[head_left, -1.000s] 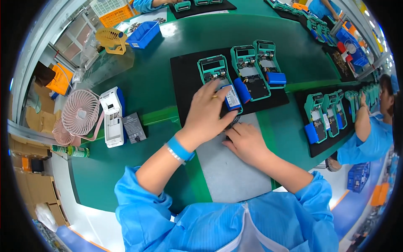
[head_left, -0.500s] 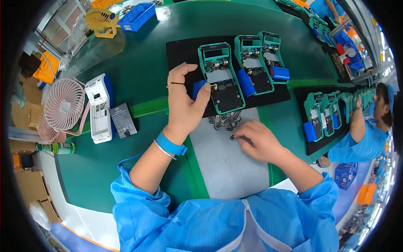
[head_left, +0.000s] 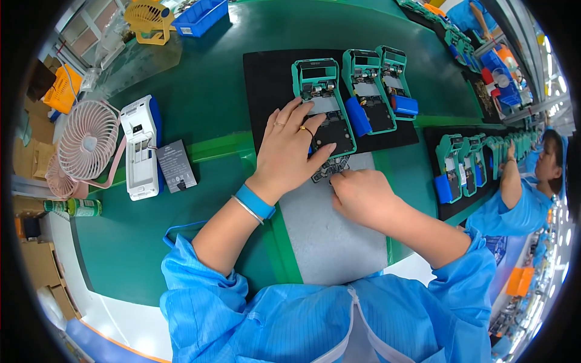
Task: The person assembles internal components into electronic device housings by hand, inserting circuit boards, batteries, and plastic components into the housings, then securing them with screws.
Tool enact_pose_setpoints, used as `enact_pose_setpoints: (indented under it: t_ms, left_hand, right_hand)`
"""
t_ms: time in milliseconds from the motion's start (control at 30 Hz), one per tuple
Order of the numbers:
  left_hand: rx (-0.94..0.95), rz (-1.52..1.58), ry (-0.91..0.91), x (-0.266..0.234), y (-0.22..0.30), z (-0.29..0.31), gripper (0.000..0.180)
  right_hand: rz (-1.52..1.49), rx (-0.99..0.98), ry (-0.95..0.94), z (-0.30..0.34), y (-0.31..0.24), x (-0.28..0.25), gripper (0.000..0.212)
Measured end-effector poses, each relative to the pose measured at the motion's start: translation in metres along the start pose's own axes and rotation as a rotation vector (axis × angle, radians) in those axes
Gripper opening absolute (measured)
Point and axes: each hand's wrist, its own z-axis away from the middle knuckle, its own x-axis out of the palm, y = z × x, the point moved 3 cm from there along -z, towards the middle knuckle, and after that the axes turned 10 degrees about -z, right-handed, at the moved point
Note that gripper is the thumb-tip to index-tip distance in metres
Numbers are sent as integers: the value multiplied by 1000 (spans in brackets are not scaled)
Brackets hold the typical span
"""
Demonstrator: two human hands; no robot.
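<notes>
A teal-framed device housing (head_left: 328,107) with circuit boards inside lies on a black mat (head_left: 261,78). Over its lower left part my left hand (head_left: 287,148) rests with fingers spread, covering that side and most of a blue block there. My right hand (head_left: 366,198) is closed just below the housing, beside a pile of small dark metal-looking parts (head_left: 327,170). Its fingertips are turned under, so what they pinch, if anything, is hidden. Two similar housings (head_left: 376,114) (head_left: 393,78) lie to the right, each with a blue block (head_left: 358,116) at its side.
A white device shell (head_left: 143,160), a dark grey flat pack (head_left: 177,166) and a pink fan (head_left: 89,142) stand left. Farther back are a blue bin (head_left: 203,18) and a yellow fan (head_left: 148,21). At right, a co-worker (head_left: 514,202) works beside more teal housings (head_left: 451,169).
My left hand has moved right from the housing's edge onto its lower part. My right hand has shifted up against the pile and its fingers have curled in, hiding the small dark part at its fingertips.
</notes>
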Motion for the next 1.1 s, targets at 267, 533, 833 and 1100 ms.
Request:
enact_pose_setpoints:
  t_ms: [267,533,833,1100]
  left_hand:
    - [15,-1,-35,-8,3,-1,64]
    - [52,40,-57,-7,2,-1,61]
    - [55,46,-45,-10,0,1,61]
    - [51,29,-48,-12,0,1,59]
  right_hand:
    - [85,-95,-77,11,5,-22,8]
    - [122,-445,583,-62,45,-70,14]
    - [236,-518,453,-100,55,-66,15]
    - [452,-565,393,-103,44,-72,12]
